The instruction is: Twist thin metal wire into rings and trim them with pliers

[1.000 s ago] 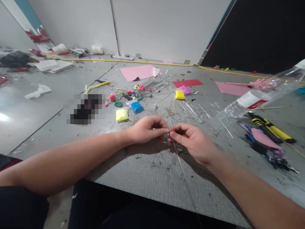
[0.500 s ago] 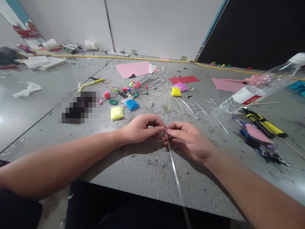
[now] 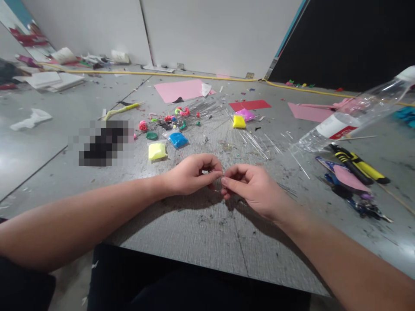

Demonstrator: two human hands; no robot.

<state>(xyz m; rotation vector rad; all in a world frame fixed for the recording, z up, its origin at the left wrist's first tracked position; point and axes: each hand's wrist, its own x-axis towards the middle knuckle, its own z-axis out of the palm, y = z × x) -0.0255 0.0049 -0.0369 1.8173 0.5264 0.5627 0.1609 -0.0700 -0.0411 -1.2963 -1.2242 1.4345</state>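
Thumb and fingers of my left hand [image 3: 196, 175] pinch a thin, shiny wire [image 3: 216, 190], which curves in a small loop below the fingertips. My right hand [image 3: 248, 185] is closed at the same wire, its fingertips nearly meeting those of the left. The exact bend between the fingers is hidden. Both hands are just above the grey table [image 3: 194, 229], close to its front edge. Beyond the left hand lie a pale yellow clay packet [image 3: 157, 151] and a blue clay packet [image 3: 178, 140].
Loose straight wires [image 3: 254, 144] lie beyond my hands, near a bright yellow packet [image 3: 239, 122]. At right, a clear plastic bottle [image 3: 340, 125] leans above yellow-black pliers [image 3: 361, 166]. Pink paper [image 3: 178, 91] and red paper [image 3: 249, 105] lie farther back.
The bright wire length running from the fingers toward the table's front edge no longer shows clearly; only a thin dark line is there. My hands stay nearly in place, fingertips slightly shifted left.
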